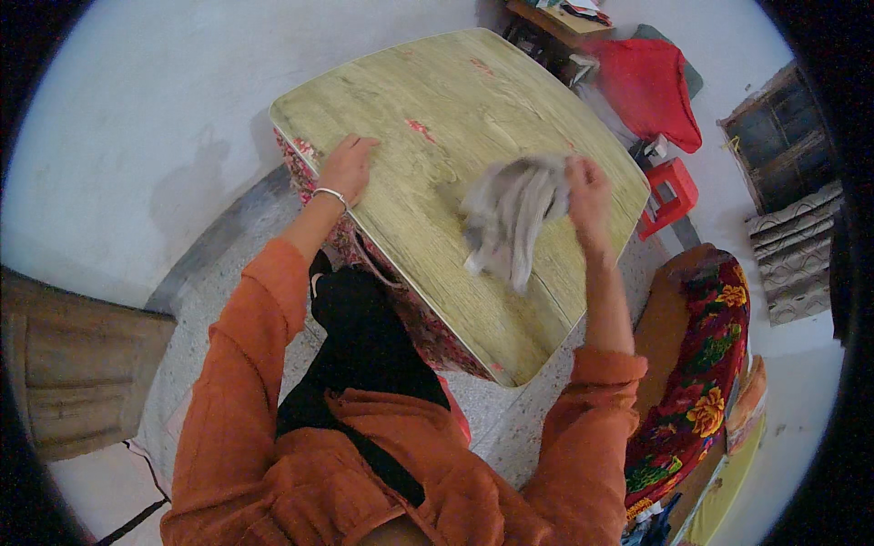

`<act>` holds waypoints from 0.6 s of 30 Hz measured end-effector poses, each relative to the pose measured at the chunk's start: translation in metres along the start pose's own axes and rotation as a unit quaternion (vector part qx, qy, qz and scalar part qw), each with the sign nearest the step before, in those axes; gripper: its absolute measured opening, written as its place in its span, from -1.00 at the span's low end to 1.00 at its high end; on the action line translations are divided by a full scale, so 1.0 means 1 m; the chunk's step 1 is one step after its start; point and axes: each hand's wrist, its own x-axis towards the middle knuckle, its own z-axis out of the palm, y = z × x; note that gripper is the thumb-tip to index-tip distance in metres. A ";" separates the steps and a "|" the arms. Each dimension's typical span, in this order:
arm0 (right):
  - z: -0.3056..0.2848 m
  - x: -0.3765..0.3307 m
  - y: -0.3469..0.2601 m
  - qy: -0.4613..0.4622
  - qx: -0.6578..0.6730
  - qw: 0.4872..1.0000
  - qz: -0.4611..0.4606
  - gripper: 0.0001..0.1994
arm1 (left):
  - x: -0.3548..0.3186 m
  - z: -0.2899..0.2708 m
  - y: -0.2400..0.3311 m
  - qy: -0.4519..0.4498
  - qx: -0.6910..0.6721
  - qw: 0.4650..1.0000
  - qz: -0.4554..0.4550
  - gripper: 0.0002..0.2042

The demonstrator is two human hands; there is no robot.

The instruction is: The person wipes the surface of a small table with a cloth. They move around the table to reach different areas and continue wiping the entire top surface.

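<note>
A grey cloth, creased and smeared by motion, hangs from my right hand above the right part of the table. The fingers of that hand are closed on the cloth's right end. My left hand, with a bracelet at the wrist, rests on the table's near left edge. Its fingers lie over the top and hold nothing. The table has a yellow-green wood-grain top with a pale rim and some small red patches.
Flowered red fabric hangs below the table's near edge. Beyond its right end stands a red plastic stool, near a red cloth. A flower-patterned cover drapes furniture at the right. At the lower left is a wooden cabinet.
</note>
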 end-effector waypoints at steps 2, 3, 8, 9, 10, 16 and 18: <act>-0.025 0.036 -0.020 0.058 0.009 0.996 -0.071 -0.75 | 0.003 -0.004 0.002 -0.015 -0.003 1.000 -0.011 -0.74; -0.039 0.050 -0.030 0.077 -0.014 0.987 -0.138 -0.76 | 0.004 -0.005 0.004 -0.027 -0.007 0.999 -0.020 -0.74; -0.066 0.046 -0.117 -0.041 0.002 0.972 -0.232 -0.79 | 0.002 0.001 0.000 -0.002 0.003 1.000 0.006 -0.75; -0.064 0.036 -0.126 -0.068 -0.007 0.973 -0.220 -0.79 | 0.000 0.004 -0.006 0.011 0.010 1.000 0.019 -0.75; -0.062 0.024 -0.126 -0.099 -0.042 0.968 -0.228 -0.78 | 0.000 0.005 -0.005 0.025 0.016 0.999 0.032 -0.75; -0.055 -0.032 -0.105 -0.370 -0.031 0.929 -0.009 -0.72 | 0.000 -0.001 -0.006 -0.004 -0.015 1.000 0.002 -0.75; -0.062 -0.029 -0.069 -0.317 -0.042 0.946 0.049 -0.74 | 0.001 0.000 0.001 -0.024 -0.006 0.999 -0.020 -0.74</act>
